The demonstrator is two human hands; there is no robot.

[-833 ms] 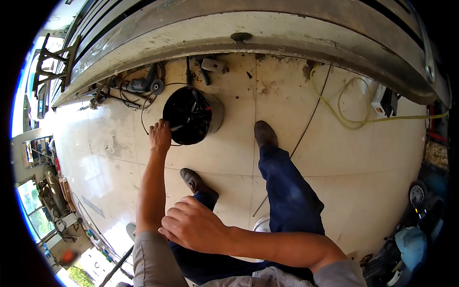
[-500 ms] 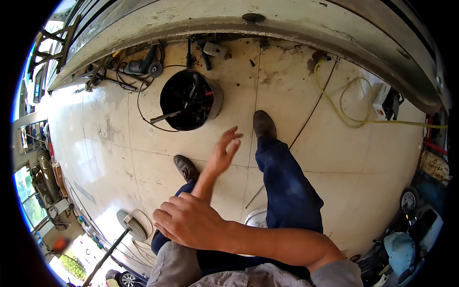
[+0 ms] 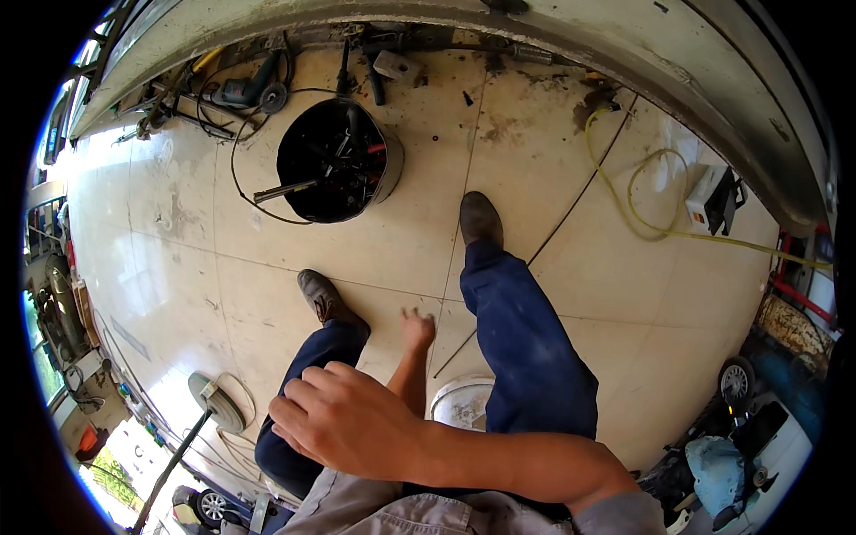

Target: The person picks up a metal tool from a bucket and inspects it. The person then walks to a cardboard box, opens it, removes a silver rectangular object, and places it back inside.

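Observation:
My right forearm crosses in front of me from the lower right. My right hand (image 3: 349, 419) has its fingers curled under in a loose fist, back upward, above my left thigh; its fingertips and anything inside them are hidden. Past it, my left hand (image 3: 417, 329) hangs low over the floor between my legs, a little blurred, its fingers apart and holding nothing I can see. Ahead of both hands stands a black bucket (image 3: 390, 175) of jumbled hand tools. A metal bar-like tool (image 3: 284, 191) sticks out over its rim, apart from my hands.
A corded angle grinder (image 3: 247, 89) and other tools lie behind the bucket along a long pale metal panel (image 3: 428, 16). A yellow hose (image 3: 655, 234) curls at right beside a white box (image 3: 711, 198). Between my legs is a white round container (image 3: 459, 406). A round-based stand (image 3: 217, 401) is at left.
My left hand has drawn back toward me from near the bucket. My right hand has shifted slightly left and down. The whole view has shifted a little.

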